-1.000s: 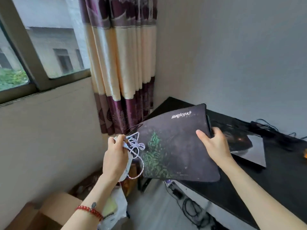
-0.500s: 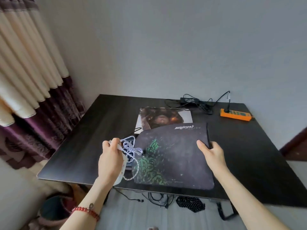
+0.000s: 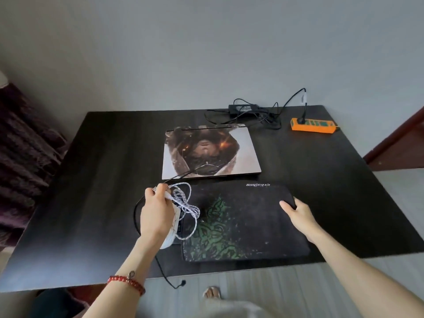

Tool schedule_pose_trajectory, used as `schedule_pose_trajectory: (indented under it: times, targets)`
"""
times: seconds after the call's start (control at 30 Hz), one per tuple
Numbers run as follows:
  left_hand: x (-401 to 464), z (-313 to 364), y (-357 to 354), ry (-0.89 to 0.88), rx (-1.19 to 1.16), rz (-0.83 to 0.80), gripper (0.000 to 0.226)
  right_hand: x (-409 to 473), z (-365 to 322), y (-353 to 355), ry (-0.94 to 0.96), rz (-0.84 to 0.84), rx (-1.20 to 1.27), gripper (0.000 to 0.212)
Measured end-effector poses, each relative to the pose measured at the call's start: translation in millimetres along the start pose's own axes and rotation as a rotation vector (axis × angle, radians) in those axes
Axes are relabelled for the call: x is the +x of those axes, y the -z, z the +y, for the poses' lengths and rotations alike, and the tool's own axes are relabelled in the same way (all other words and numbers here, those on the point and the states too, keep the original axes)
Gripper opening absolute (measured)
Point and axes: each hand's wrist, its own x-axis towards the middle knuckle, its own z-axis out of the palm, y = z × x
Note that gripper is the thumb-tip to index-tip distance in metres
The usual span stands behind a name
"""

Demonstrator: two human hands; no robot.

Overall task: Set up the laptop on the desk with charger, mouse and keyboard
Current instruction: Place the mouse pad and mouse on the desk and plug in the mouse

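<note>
A person lowers a dark mouse pad [image 3: 243, 223] with a green pattern toward the near edge of the black bench [image 3: 91, 180], just in front of a closed laptop [image 3: 210, 152] whose lid carries a printed picture. The right hand [image 3: 298, 214] is closed in a pinch on the pad's right edge, thumb on top. The left hand [image 3: 158, 216] is curled shut around a white mouse [image 3: 168, 241], only partly visible under the palm, and a bundle of white braided cable [image 3: 183, 200] looping over the pad's left side; a thin black cord [image 3: 165, 269] hangs off the near edge. Something dark shows beneath the pad's left side; whether it is the keyboard cannot be told. The charger [image 3: 243, 109] lies in a tangle of black leads at the far edge, near the far right corner, beside an orange power strip [image 3: 313, 126].

The step in hand appears to be laying the pad flat. Done well, it would go down square to the near edge and clear of the laptop's front, with the cable lifted off its surface first so nothing is trapped beneath, and the mouse set down only once the pad lies smooth.
</note>
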Motion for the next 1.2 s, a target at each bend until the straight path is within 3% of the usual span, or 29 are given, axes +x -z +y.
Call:
schedule_pose_trajectory:
  times: [0.23, 0.43, 0.57, 0.67, 0.83, 0.97, 1.2]
  targets:
    - [11.2, -4.9, -20.5, 0.028, -0.006, -0.064, 0.026, 25.1, 14.5, -17.3, -0.068, 0.009, -0.128, 0.048]
    - [13.0, 3.7, -29.5, 0.064, -0.018, -0.076, 0.030, 38.8, 19.8, -23.8, -0.078, 0.048, -0.295, 0.040]
    - [14.0, 16.8, -34.1, 0.037, -0.052, -0.048, 0.032, 42.7, 9.2, -20.0, 0.042, 0.136, -0.463, 0.037]
    - [18.3, 37.7, -40.4, -0.011, -0.113, -0.032, 0.031, 46.8, -7.6, -11.5, 0.148, 0.239, -0.459, 0.035]
    - [34.4, 97.3, -77.3, -0.096, -0.146, -0.120, 0.021, 65.1, -20.5, 48.4, 0.117, 0.468, -0.263, 0.033]
    - [43.3, 141.3, -125.6, 0.006, -0.153, -0.269, 0.022, 95.1, -14.6, 113.6, 0.124, 0.605, -0.238, 0.032]
    - [49.1, 197.4, -206.8, 0.173, -0.046, -0.384, 0.022, 174.2, 21.1, 185.5, 0.066, 0.640, -0.318, 0.032]
